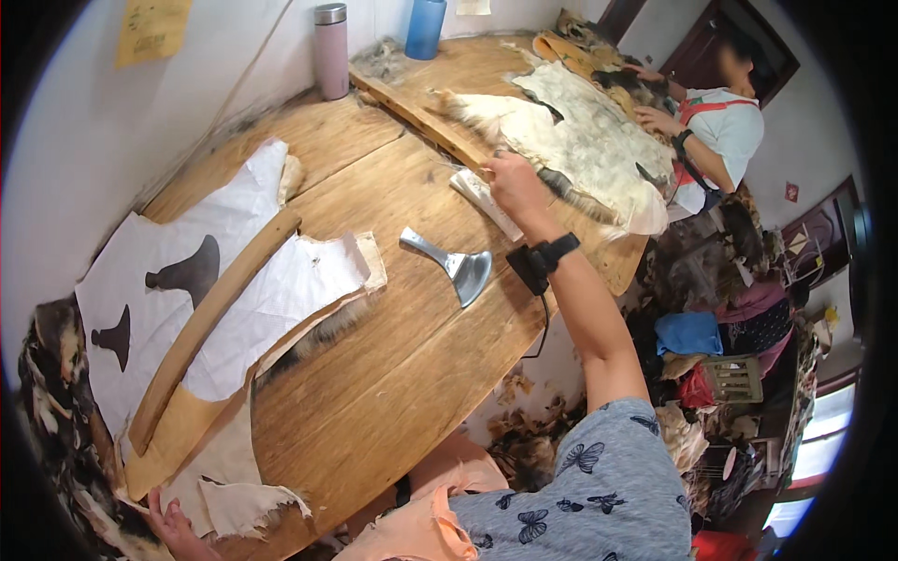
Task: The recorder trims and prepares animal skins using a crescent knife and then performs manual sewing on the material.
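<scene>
My right hand [517, 192] reaches across the table, fingers closed on the near end of a long wooden strip [421, 119]. Just below that hand lies a narrow white piece [486, 204]. A metal fan-shaped blade with a short handle [456, 263] rests on the wood nearby. My left hand [175, 529] is at the lower left, fingers apart, by the edge of a pale hide [245, 506]. Above it a curved wooden bar [215, 323] lies across a white sheet [309, 271] on a furry pelt. Two dark fan-shaped pieces [192, 269] show on the sheet.
A pink flask [331, 54] and a blue cup [427, 28] stand by the wall. A large pale pelt [580, 131] covers the table's far right, where another person [720, 140] works. Fur scraps, a blue bundle [688, 334] and a green crate [734, 380] sit beyond the table edge.
</scene>
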### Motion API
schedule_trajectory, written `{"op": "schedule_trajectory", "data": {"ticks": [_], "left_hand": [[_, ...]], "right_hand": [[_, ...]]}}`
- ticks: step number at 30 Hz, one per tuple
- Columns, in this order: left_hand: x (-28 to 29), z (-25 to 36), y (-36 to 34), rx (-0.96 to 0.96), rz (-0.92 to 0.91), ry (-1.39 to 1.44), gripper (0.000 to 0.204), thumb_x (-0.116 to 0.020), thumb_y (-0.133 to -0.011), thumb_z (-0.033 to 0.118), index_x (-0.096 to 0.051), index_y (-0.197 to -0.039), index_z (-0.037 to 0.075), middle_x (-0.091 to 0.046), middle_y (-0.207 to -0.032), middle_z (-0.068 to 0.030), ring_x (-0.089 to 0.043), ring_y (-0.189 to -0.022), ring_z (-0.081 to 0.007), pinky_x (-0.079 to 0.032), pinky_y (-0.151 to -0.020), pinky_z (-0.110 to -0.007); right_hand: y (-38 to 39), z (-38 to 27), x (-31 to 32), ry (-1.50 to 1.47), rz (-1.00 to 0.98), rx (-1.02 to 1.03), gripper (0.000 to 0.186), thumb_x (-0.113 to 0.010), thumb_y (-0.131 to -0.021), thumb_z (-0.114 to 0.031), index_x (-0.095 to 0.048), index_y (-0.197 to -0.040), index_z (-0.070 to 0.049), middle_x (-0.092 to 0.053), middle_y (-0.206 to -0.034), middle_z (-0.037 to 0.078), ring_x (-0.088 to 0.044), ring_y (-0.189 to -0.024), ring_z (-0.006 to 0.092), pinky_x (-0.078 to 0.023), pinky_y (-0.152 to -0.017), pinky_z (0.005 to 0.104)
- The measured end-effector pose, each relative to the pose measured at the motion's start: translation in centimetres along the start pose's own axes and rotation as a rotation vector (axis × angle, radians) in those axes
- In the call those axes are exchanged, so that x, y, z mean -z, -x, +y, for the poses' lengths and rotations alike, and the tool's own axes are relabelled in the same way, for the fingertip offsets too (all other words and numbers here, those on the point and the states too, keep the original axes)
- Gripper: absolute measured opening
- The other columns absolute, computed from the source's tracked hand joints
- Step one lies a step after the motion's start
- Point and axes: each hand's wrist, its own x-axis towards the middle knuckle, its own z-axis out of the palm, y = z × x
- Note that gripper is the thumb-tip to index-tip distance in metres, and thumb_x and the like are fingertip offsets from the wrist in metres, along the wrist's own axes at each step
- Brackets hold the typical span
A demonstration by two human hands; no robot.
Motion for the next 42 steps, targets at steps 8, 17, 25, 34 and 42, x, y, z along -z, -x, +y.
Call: {"op": "schedule_trajectory", "data": {"ticks": [8, 17, 25, 34, 42], "left_hand": [[-2.0, 2.6, 1.0, 0.000, -0.043, 0.008, 0.042, -0.050, -0.090, 0.012, -0.045, -0.131, 0.010, -0.056, -0.103, 0.0003, -0.044, -0.074, -0.0045, -0.030, -0.061, -0.019], [-5.0, 4.3, 0.6, -0.083, -0.216, 0.058, 0.042, -0.050, -0.090, 0.013, -0.044, -0.131, 0.005, -0.057, -0.103, 0.0020, -0.048, -0.085, -0.0071, -0.033, -0.069, -0.021], [-11.2, 15.5, 7.0, -0.277, -0.603, 0.092, 0.033, -0.050, -0.089, 0.006, -0.052, -0.121, -0.004, -0.060, -0.110, -0.0128, -0.057, -0.091, -0.0197, -0.045, -0.076, -0.029], [-13.9, 19.1, 14.5, -0.678, -1.304, 0.302, 0.050, -0.055, -0.089, 0.011, -0.039, -0.134, -0.004, -0.053, -0.118, -0.0109, -0.051, -0.094, -0.0164, -0.043, -0.081, -0.030], [-14.6, 19.1, 21.4, -0.685, -1.750, 0.033, 0.033, -0.042, -0.098, 0.018, -0.048, -0.123, -0.002, -0.055, -0.110, -0.0117, -0.052, -0.096, -0.0195, -0.042, -0.084, -0.029]], "right_hand": [[-1.7, 0.6, -2.1, 0.272, -0.143, 0.090, 0.014, -0.053, -0.074, -0.004, -0.068, -0.076, -0.004, -0.060, -0.090, 0.011, -0.056, -0.091, 0.0269, -0.051, -0.076, 0.0356], [-0.1, 0.9, 2.5, 0.363, -0.030, -0.040, 0.014, -0.054, -0.072, -0.007, -0.067, -0.071, -0.001, -0.061, -0.084, 0.013, -0.058, -0.086, 0.0277, -0.051, -0.070, 0.0369], [8.5, -4.3, 4.9, -0.185, 0.196, 0.139, 0.005, -0.059, -0.061, -0.013, -0.060, -0.064, -0.009, -0.054, -0.066, 0.011, -0.055, -0.069, 0.0292, -0.044, -0.062, 0.0414], [22.0, -22.6, 12.8, -0.961, 0.166, -0.011, 0.010, -0.068, -0.062, -0.006, -0.058, -0.061, -0.006, -0.053, -0.065, 0.009, -0.054, -0.069, 0.0294, -0.042, -0.060, 0.0399], [30.3, -21.5, 16.0, -1.113, 0.210, -0.456, 0.008, -0.065, -0.074, -0.009, -0.060, -0.075, -0.002, -0.055, -0.064, 0.006, -0.057, -0.063, 0.0181, -0.044, -0.056, 0.0300]]}}
